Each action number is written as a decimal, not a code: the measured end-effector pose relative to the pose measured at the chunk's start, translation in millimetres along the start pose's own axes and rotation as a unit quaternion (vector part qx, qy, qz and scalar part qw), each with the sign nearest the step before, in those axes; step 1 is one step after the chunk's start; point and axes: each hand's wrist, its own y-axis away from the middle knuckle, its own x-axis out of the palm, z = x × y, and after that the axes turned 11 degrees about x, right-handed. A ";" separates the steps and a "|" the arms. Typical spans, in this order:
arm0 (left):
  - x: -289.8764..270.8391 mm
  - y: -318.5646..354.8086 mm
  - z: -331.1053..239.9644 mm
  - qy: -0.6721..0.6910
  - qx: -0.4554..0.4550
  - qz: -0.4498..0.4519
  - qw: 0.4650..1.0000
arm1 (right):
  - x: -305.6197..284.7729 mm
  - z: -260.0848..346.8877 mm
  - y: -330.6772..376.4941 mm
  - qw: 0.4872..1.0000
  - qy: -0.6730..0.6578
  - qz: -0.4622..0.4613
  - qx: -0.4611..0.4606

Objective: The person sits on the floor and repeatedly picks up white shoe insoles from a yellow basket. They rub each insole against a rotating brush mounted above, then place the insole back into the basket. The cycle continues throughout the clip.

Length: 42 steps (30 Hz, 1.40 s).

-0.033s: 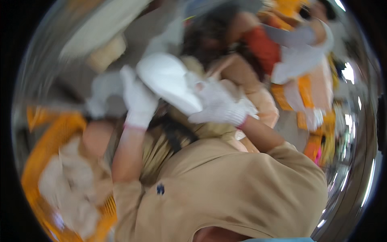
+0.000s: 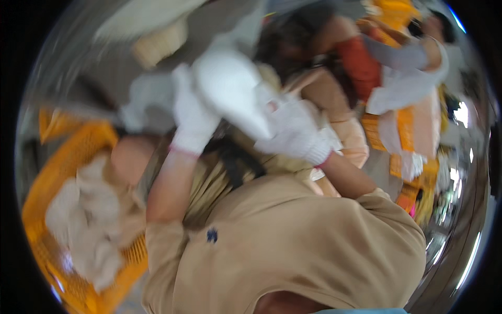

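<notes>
Grip: both gloved hands are closed on one white cloth piece [image 2: 230, 91], held up in the air between them.
Left hand [image 2: 192, 118]: white glove clamped on the near-left edge of the piece, forearm rising from below.
Right hand [image 2: 298, 133]: white glove clasped around the lower right end, touching the cloth.
Cloth piece: pale, rounded and bulging; blur hides its seams and exact kind.
Just below the grip: the person's own tan shirt [image 2: 293, 246].
Lower left of the grip: orange mesh basket [image 2: 78, 152] holding a heap of cream fabric [image 2: 89, 225].
Beyond the grip: a co-worker [image 2: 397, 78] in red and pale clothes.
Step, as I judge it: handling one piece lifted clear of the basket.
Next move calls for: a steady two-handed hold.
</notes>
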 end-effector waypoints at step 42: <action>-11.8 159.7 -142.6 -0.762 0.383 -0.032 0.522 | -15.7 14.7 -64.0 0.952 -0.292 0.079 0.052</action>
